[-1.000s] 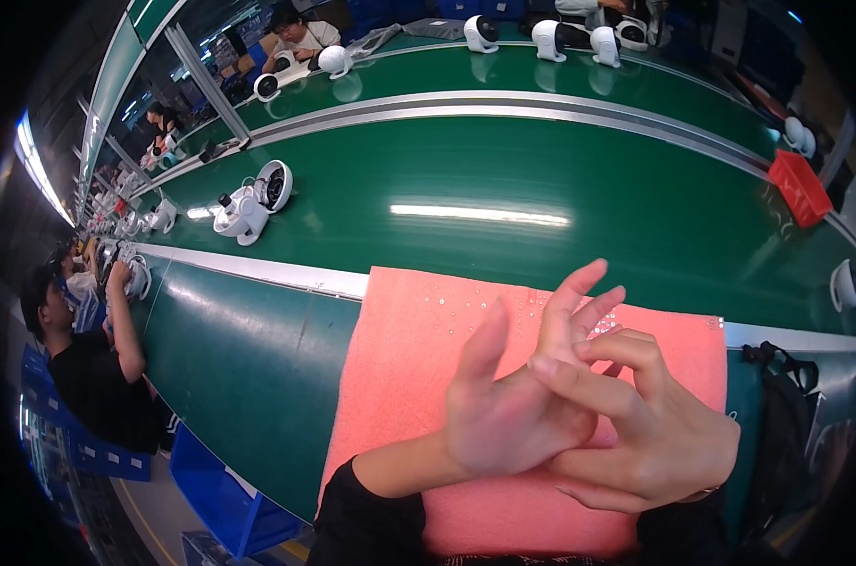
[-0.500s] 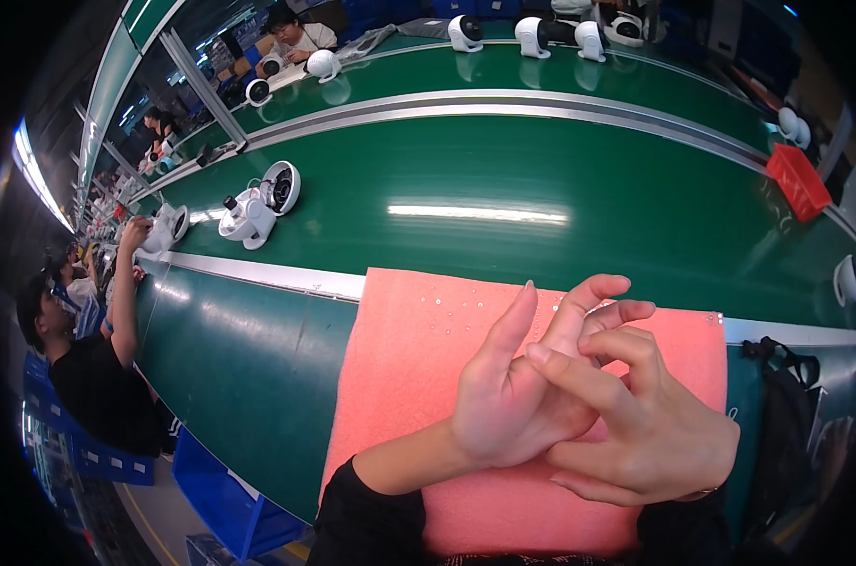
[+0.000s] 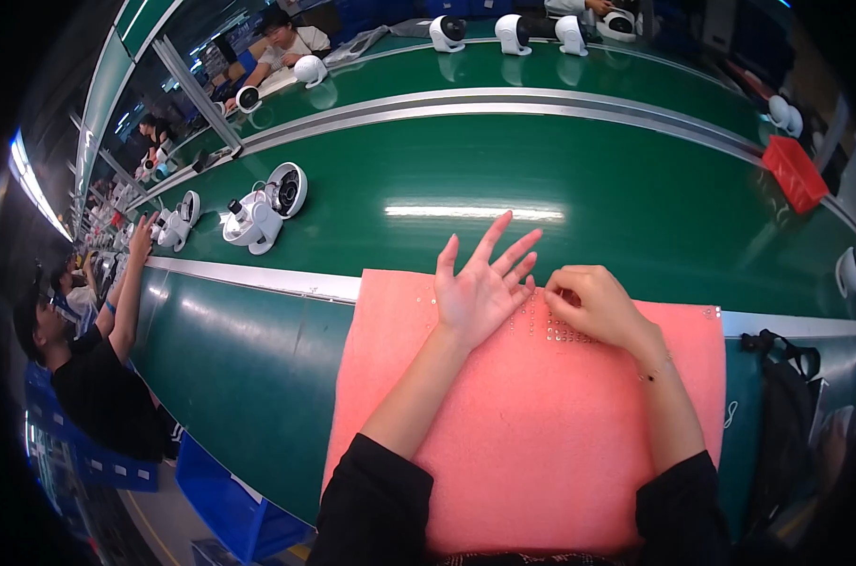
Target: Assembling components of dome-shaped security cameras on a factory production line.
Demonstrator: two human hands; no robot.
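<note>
My left hand [image 3: 484,292] is held palm up over the far part of a pink cloth [image 3: 531,434], its fingers spread; I make out nothing in the palm. Just to its right, my right hand [image 3: 588,307] bends down to the cloth with thumb and fingers pinched together. Whatever lies between those fingertips is hidden or too small to name. Small shiny round metal pieces [image 3: 558,334] sit in rows on the cloth beneath and beside the right hand. A few more pieces [image 3: 711,312] lie by the cloth's far right corner.
Beyond the cloth runs a green conveyor belt [image 3: 447,170]. On its left stands an opened white camera housing [image 3: 263,212]; another housing [image 3: 177,222] is near a co-worker [image 3: 102,377]. A red bin [image 3: 794,174] is at far right, a black bag [image 3: 781,415] near right.
My hands have drawn apart and moved toward the far edge of the cloth. The left has opened out; the right has gone from the left palm to the metal pieces.
</note>
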